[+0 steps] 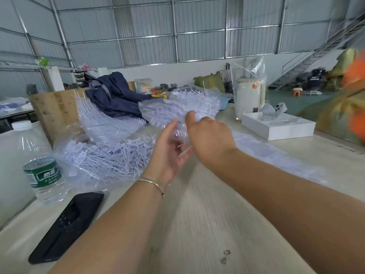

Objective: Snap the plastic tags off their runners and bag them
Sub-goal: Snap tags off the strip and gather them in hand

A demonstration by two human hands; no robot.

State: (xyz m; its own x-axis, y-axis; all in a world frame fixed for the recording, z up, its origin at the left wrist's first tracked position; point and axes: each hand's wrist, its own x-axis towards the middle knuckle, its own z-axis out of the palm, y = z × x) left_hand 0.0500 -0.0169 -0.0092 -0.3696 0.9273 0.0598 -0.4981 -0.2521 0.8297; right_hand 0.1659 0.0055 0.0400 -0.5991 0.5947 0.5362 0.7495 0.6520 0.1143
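Bunch of white plastic tags on runners [183,107]: held up above the table [207,224], between both hands, fanned out away from the person and blurred. Right hand [209,135] closes over the near end of the bunch from the right, thumb up, fingers wrapped round it. Left hand [169,151] sits just left of and below the right hand, palm turned towards it, fingers spread and lightly curled; whether it grips the bunch or only touches it cannot be told through the blur. Thin bracelet [152,182] on the left wrist.

Left of the left hand: loose pile of tags [110,155] on clear plastic, and beyond it a curved stack of runners [102,119]. Further left, near the forearm: water bottle [37,165], upright, green label; black phone [67,226] flat on the table just beside it.

Beyond the right hand: white box [276,127], and a cream jug [248,97] with a clear bag [252,70] over it. Behind the bunch: dark blue jacket [112,93].
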